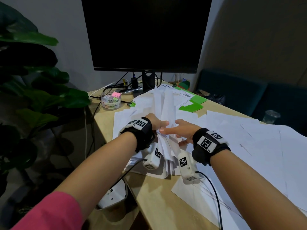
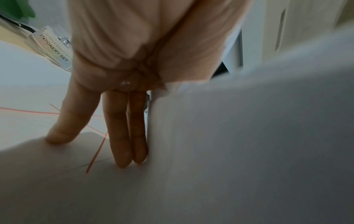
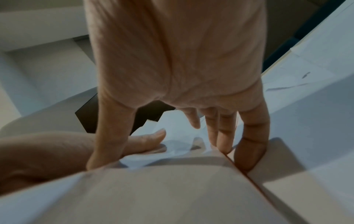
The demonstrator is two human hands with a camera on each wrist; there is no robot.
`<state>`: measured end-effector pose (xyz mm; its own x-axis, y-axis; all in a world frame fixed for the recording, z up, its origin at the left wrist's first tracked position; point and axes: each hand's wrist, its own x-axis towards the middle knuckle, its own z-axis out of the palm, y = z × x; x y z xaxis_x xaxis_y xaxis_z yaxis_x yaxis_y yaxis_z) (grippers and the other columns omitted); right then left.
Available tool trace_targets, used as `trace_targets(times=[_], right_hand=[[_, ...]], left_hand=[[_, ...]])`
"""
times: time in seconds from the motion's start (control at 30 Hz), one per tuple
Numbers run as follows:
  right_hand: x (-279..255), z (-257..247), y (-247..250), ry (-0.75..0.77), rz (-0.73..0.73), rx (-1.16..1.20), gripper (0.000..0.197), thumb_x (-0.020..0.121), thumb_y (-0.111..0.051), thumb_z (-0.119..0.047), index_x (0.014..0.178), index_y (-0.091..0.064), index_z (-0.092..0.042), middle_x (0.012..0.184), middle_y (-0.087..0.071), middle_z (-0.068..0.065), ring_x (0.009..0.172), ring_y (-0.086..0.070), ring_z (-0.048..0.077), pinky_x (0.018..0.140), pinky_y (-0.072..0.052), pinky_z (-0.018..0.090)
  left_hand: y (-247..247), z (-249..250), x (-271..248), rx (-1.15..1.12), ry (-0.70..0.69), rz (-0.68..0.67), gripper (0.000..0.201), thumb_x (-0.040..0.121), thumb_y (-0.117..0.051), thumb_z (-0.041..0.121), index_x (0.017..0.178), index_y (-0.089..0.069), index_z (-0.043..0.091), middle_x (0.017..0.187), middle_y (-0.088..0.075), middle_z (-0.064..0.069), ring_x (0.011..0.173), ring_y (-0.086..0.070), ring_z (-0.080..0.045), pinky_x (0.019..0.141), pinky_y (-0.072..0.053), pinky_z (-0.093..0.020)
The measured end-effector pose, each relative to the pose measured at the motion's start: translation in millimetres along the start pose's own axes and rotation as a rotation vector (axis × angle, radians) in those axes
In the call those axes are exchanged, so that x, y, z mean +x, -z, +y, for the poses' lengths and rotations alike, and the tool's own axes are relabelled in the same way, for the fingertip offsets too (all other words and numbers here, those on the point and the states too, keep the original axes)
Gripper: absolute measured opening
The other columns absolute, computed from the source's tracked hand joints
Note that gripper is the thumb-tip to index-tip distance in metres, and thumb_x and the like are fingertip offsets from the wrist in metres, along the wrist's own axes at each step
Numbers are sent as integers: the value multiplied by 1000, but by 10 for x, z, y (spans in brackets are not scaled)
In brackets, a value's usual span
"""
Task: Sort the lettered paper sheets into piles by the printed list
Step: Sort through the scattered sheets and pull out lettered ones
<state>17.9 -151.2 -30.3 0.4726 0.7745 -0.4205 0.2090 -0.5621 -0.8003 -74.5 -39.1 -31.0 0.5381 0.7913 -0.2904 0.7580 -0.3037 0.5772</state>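
Bunching sheets [image 1: 166, 103] mid-table — your left hand [image 1: 155, 122] pinches the wad, right hand [image 1: 181, 130] flat, fingers straight on it. Risk: creased pages slip w/ loose grip, mixing into piles near table's right edge.

A monitor [image 1: 146, 34] stands at the rear of the desk [image 1: 159, 205]. A stationery tub [image 1: 111, 100] sits left of its stand, a plant [image 1: 33, 90] beyond the desk's left edge. Loose sheets [image 1: 240, 138] cover the right side; folders [image 1: 192, 103] lie behind them. Both hands [image 1: 156, 122] [image 1: 181, 130] meet on a raised paper bundle [image 1: 166, 110] at centre.
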Motion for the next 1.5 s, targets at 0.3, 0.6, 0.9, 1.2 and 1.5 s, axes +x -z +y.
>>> trace_targets(times=[0.3, 0.6, 0.9, 1.2, 1.5], right_hand=[[-58, -79, 86, -63, 14, -57, 60, 68, -68, -16, 120, -38, -19, 118, -45, 12, 103, -53, 31, 82, -54, 51], [-45, 211, 488, -144, 174, 211, 15, 95, -37, -11, 88, -48, -4, 71, -51, 13, 52, -50, 24, 43, -49, 26], [-38, 388, 564, -149, 121, 59, 2, 89, -59, -3, 87, -57, -4, 77, -57, 13, 62, -58, 27, 54, -47, 29], [7, 378, 522, -72, 66, -103, 37, 83, -44, 12, 111, -44, -12, 79, -45, 11, 63, -47, 22, 51, -50, 29], [126, 383, 373, -22, 105, -88, 42, 85, -42, 11, 124, -40, -4, 86, -50, 17, 73, -48, 27, 65, -38, 35]], left_hand=[[-70, 70, -4, -123, 10, 25, 84, 85, -38, 73, 124, -53, 1, 99, -57, -11, 86, -54, -28, 81, -42, -33], [69, -68, -60, -129, -18, -4, 37, 76, -76, 26, 99, -57, 2, 93, -64, -10, 77, -60, -23, 60, -48, -23], [307, -405, 64, -511, 14, -74, 52, 48, -83, 14, 94, -69, -3, 102, -70, -19, 90, -68, -37, 93, -52, -47], [296, -327, -65, -468, 20, -65, 59, 52, -89, 19, 102, -67, -3, 101, -71, -17, 89, -69, -35, 84, -56, -43], [213, 151, -194, -86, -42, 42, 32, 75, -71, 12, 101, -54, 4, 92, -59, -10, 75, -54, -22, 62, -43, -25]])
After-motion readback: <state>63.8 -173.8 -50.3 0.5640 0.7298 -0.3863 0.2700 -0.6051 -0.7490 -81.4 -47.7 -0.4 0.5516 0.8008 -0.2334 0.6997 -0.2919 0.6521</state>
